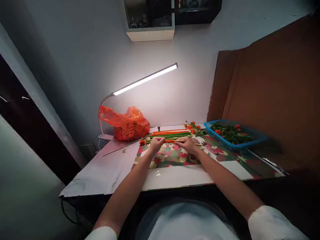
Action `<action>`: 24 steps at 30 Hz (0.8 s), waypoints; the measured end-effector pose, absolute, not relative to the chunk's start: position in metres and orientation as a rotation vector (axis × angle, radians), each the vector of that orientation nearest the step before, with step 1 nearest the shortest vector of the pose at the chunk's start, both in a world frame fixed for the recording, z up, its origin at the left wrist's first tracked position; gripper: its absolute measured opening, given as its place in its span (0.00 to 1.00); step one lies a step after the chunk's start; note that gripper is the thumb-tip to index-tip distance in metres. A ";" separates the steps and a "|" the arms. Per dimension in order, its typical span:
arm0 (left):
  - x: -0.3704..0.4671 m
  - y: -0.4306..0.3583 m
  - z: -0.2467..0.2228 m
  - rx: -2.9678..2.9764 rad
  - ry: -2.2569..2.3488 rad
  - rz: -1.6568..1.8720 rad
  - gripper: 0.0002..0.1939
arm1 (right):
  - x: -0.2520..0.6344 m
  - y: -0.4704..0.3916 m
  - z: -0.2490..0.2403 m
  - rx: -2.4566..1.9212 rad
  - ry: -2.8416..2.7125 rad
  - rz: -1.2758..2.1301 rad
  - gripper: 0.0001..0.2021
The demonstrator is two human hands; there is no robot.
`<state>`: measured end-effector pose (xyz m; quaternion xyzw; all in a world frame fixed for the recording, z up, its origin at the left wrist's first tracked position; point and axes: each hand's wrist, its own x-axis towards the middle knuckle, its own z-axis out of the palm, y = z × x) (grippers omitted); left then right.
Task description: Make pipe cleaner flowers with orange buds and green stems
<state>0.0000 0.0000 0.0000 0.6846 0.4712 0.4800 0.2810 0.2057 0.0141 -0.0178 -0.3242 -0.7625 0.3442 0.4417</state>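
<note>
An orange pipe cleaner [169, 141] is coiled around a thin light-coloured stick [179, 140], held level just above the table. My left hand [156, 144] is closed at the left end of the coil. On the right side, my right hand [187, 145] pinches the stick. Behind both hands lie several straight green pipe cleaners [172, 135], with orange pipe cleaners [170, 131] beyond them. A fuzzy orange flower head [142, 142] rests just left of my left hand. Finer finger detail is too small to make out.
An orange plastic bag [131, 125] stands back left beside a lit desk lamp [145, 80]. Orange flowers [192, 127] lie at the back. A blue basket [235, 146] of greenery and orange flowers stands right, and pink-handled scissors [211, 149] lie near my right hand.
</note>
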 end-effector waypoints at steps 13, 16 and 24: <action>-0.002 0.000 0.001 2.105 1.780 1.184 0.18 | 0.209 0.000 -0.006 -0.837 -1.933 0.429 0.11; -0.001 0.001 -0.001 1.983 1.774 1.296 0.18 | 0.204 -0.005 -0.007 -0.790 -1.946 0.411 0.13; 0.001 0.003 -0.004 1.711 1.531 1.405 0.16 | 0.199 -0.002 -0.015 -0.808 -1.921 0.508 0.17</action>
